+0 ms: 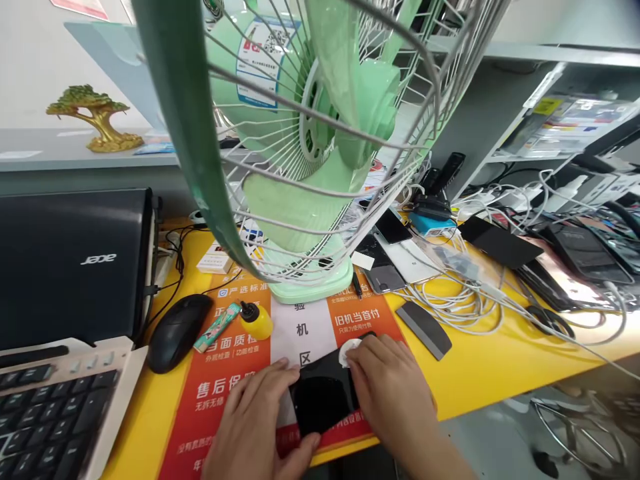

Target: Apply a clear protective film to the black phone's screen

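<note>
A black smartphone (pixel 326 393) lies screen up on the red and white printed mat (pixel 220 407). My left hand (pixel 260 417) holds the phone's left end, thumb along the near edge and fingers on the far side. My right hand (pixel 387 383) is closed on a small white cotton pad (pixel 349 348), pressed against the right part of the screen. Beyond the phone stands a yellow bottle (pixel 257 322) with a black cap. Next to it lies a teal patterned lighter-like stick (pixel 217 328). A dark grey flat scraper-like piece (pixel 424 329) rests right of my right hand.
A green fan (pixel 310 290) with a wire cage looms over the middle. At left are a black mouse (pixel 179 332), a keyboard (pixel 60 413) and an acer laptop (pixel 75 260). White cables (pixel 465 310), phones and tablets crowd the right. The yellow table's front edge runs below my hands.
</note>
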Tool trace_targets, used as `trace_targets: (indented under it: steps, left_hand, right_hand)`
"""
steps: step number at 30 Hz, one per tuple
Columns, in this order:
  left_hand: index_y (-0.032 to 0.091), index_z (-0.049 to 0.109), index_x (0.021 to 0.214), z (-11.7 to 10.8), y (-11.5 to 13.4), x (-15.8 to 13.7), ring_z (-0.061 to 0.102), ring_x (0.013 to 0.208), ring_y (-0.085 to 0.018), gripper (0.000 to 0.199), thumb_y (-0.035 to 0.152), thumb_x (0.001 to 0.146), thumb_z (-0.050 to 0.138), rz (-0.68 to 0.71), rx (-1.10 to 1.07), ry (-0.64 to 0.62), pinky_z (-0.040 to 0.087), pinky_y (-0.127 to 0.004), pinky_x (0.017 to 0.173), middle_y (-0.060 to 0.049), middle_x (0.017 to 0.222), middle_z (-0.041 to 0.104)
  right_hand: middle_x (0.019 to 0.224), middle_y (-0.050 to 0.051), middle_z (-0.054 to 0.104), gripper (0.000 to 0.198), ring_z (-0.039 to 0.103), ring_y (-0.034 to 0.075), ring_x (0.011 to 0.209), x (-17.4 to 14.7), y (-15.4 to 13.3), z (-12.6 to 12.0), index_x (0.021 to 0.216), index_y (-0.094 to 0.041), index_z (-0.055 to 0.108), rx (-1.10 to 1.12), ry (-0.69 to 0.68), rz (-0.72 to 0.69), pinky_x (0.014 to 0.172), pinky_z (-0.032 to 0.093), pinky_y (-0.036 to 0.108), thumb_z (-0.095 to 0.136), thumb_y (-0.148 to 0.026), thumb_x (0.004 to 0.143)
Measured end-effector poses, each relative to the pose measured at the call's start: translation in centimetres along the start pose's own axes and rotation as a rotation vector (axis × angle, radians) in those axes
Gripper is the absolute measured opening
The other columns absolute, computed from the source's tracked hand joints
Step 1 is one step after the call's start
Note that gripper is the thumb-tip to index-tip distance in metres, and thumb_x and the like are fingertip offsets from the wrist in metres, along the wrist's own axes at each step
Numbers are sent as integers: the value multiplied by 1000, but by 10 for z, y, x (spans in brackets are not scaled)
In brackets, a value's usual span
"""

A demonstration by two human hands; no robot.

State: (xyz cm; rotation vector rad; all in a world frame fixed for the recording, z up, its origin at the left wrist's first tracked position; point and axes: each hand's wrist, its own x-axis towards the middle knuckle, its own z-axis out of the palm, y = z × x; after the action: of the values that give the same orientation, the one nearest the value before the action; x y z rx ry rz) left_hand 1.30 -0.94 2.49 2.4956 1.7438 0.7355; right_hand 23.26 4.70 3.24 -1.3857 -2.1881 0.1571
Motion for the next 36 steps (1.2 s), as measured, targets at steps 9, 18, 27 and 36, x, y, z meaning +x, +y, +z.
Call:
trace_targets:
  steps: [9, 18, 27, 36]
  left_hand:
    - [31, 41, 138, 12, -4, -13, 65, 122, -30, 77, 26, 72, 80, -152, -129, -123, 58, -49, 98, -8, 134, 66]
    - [33, 43, 140, 8, 0, -10, 63, 124, -30, 75, 23, 74, 77, -180, -161, -167, 57, -51, 100, -5, 136, 66]
    - [34, 41, 140, 2, 0, -8, 61, 126, -30, 72, 29, 78, 76, -184, -142, -215, 56, -55, 101, -5, 138, 64]
    - [33, 43, 140, 11, -11, -13, 65, 121, -31, 72, 32, 76, 76, -92, -76, -193, 59, -52, 95, -6, 132, 68]
  right_hand:
    - [82, -2, 62, 14, 49, 16, 77, 1, -25, 7, 83, -23, 62, 137, -189, -298, 73, 30, 34, 59, -13, 92]
    - [85, 2, 63, 14, 49, 18, 79, 11, -26, 16, 88, -20, 64, 115, -143, -238, 74, 29, 33, 56, -12, 96]
    - [80, 1, 60, 19, 47, 19, 79, 5, 19, -15, 87, -23, 65, 82, -135, -152, 73, 28, 34, 53, -11, 96]
    - [83, -2, 62, 12, 48, 17, 79, -5, -22, 11, 83, -23, 62, 196, -178, -289, 70, 30, 34, 61, -20, 94]
